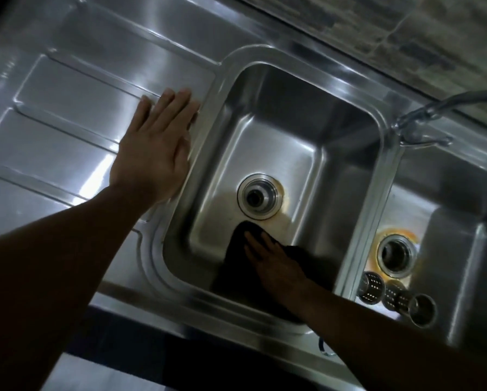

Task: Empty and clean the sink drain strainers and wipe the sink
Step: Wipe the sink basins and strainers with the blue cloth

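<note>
A steel double sink fills the view. In the left basin (279, 131) my right hand (276, 263) presses flat on a dark cloth (236, 266) on the basin floor, just below the open drain (260, 196). My left hand (157, 145) rests flat on the drainboard (75, 108) at the basin's left rim. The right basin (439, 198) has its own open drain (396, 253) ringed with orange stain. Two perforated metal strainers lie on their sides on that basin's floor, one (370, 287) beside the other (411, 304).
A tap (422, 119) stands on the rear ledge between the basins, its spout reaching right. A tiled wall (406, 32) runs behind. The counter's front edge (180, 328) drops to a dark area below.
</note>
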The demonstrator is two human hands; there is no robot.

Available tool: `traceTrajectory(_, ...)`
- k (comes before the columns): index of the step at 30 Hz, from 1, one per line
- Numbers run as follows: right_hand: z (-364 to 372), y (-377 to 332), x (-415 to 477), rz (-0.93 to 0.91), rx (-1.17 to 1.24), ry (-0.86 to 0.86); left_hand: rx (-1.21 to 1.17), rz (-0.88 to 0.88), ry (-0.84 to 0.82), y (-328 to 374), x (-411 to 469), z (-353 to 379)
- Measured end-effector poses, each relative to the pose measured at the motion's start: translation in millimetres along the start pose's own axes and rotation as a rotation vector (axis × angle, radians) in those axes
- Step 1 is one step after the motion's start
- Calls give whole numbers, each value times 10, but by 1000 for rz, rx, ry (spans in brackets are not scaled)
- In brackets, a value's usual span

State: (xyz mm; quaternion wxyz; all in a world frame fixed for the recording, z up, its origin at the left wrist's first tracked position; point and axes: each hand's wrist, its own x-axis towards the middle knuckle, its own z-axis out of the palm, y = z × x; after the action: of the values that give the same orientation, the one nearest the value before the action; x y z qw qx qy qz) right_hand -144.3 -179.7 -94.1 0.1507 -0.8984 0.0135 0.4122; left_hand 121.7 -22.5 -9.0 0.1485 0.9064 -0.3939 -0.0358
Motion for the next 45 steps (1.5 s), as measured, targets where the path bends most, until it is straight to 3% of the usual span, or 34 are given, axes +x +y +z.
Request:
traceTrajectory(4, 109, 69, 38, 450, 110, 188, -25, 6, 37, -2, -4, 6)
traceTrajectory(11, -291, 322, 811, 667, 404, 532, -24, 9, 57, -16, -8, 51)
traceTrajectory(13, -504, 304, 1068, 627, 449, 565, -20, 4, 59, -21, 3, 53)
traceTrajectory(18, -495, -444, 1259, 133, 301, 552, -11, 8, 67, -3, 2, 42)
traceTrajectory(24, 6, -310, 611, -85, -40, 401, -17, 20, 103, -10, -5, 51)
traceTrajectory(29, 73, -31, 467, 311, 16, 378, -23, 34, 103, -14, -4, 53)
traceTrajectory(38, 61, 258, 759, 398, 33, 665, -5, 30, 81, -31, -9, 61)
traceTrajectory(45, 178, -248, 753, 738, 350, 768, -11, 19, 61, 2, -3, 20)
